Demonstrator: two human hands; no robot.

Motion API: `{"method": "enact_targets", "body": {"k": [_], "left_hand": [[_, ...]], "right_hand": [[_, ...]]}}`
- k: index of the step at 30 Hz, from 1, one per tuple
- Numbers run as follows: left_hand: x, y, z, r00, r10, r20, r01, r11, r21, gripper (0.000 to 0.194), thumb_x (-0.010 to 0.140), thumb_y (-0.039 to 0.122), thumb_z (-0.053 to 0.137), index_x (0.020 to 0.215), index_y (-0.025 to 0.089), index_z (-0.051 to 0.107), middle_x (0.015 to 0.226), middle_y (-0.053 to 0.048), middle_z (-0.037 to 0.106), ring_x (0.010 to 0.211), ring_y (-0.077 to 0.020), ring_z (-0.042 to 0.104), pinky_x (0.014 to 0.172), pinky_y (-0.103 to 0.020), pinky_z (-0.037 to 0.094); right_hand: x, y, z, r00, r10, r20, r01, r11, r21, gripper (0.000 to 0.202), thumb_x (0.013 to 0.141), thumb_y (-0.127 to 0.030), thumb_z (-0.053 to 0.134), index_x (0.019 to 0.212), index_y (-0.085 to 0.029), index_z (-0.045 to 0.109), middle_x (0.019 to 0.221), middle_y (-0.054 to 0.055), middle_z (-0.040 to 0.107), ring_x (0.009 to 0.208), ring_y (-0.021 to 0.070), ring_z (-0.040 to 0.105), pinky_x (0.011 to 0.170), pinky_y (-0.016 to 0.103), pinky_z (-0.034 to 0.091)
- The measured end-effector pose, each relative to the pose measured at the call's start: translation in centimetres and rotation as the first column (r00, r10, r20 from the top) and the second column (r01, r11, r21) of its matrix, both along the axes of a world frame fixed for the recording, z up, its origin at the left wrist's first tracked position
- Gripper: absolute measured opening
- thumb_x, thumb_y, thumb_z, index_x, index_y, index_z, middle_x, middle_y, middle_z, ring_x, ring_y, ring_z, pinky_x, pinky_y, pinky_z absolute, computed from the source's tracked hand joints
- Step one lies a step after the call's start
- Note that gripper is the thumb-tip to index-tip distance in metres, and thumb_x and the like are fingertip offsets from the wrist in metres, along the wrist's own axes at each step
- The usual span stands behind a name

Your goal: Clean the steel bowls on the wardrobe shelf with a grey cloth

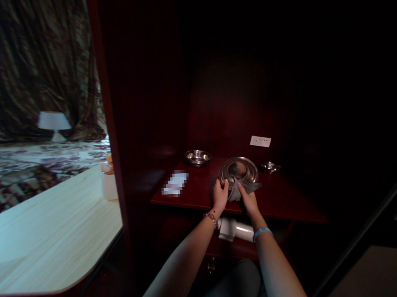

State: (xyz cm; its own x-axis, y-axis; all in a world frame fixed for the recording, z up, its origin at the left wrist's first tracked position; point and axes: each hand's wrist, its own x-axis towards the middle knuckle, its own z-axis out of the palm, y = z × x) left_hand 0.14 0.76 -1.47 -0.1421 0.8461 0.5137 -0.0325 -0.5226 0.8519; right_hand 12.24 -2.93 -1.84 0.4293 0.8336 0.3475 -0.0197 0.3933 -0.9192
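Observation:
A round, shiny metal plate is tilted up above the dark red shelf, its inside facing me. My left hand grips its near left rim, the thumb on top. A grey cloth lies bunched over the near edge, one corner sticking out to the right. My right hand is closed on this cloth, pressing it against the plate's near right rim. Fingers beneath the plate are hidden. Behind to the left rests a metal bowl, and a smaller metal bowl sits to the right.
The dark red shelf carries a blurred white paper-like item. On the back wall is a white socket plate. Below lies a white cylindrical object. Left of the partition stand a pale wooden table and a white lamp.

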Motion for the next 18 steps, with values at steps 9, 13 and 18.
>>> {"method": "enact_targets", "body": {"k": [9, 13, 18], "left_hand": [[0.39, 0.15, 0.0, 0.989, -0.147, -0.034, 0.144, 0.986, -0.088, 0.023, 0.081, 0.033, 0.067, 0.094, 0.014, 0.065, 0.09, -0.009, 0.073, 0.082, -0.0187, 0.066, 0.078, -0.029, 0.049], [0.57, 0.17, -0.05, 0.974, -0.218, -0.055, 0.209, 0.969, -0.129, 0.028, 0.081, 0.033, 0.069, 0.101, 0.015, 0.065, 0.101, -0.011, 0.073, 0.092, -0.0212, 0.067, 0.086, -0.032, 0.05], [0.75, 0.22, -0.05, 0.968, -0.246, -0.048, 0.238, 0.961, -0.138, 0.024, 0.085, 0.032, 0.065, 0.101, 0.015, 0.065, 0.102, -0.011, 0.073, 0.095, -0.0213, 0.068, 0.088, -0.033, 0.05]], "right_hand": [[0.28, 0.08, -0.21, 0.999, -0.007, -0.048, 0.006, 1.0, -0.025, 0.064, 0.063, -0.06, 0.077, 0.106, -0.014, 0.069, 0.08, 0.004, 0.072, 0.056, 0.0159, 0.058, 0.048, 0.027, 0.045], [0.28, -0.18, -0.05, 0.999, -0.018, -0.045, 0.016, 0.999, -0.034, 0.061, 0.063, -0.061, 0.077, 0.102, -0.014, 0.07, 0.077, 0.004, 0.072, 0.057, 0.0171, 0.059, 0.05, 0.029, 0.046], [0.16, -0.43, 0.1, 1.0, -0.015, -0.02, 0.014, 0.999, -0.035, 0.063, 0.065, -0.063, 0.075, 0.104, -0.014, 0.07, 0.082, 0.006, 0.073, 0.06, 0.0188, 0.061, 0.052, 0.03, 0.047]]}}
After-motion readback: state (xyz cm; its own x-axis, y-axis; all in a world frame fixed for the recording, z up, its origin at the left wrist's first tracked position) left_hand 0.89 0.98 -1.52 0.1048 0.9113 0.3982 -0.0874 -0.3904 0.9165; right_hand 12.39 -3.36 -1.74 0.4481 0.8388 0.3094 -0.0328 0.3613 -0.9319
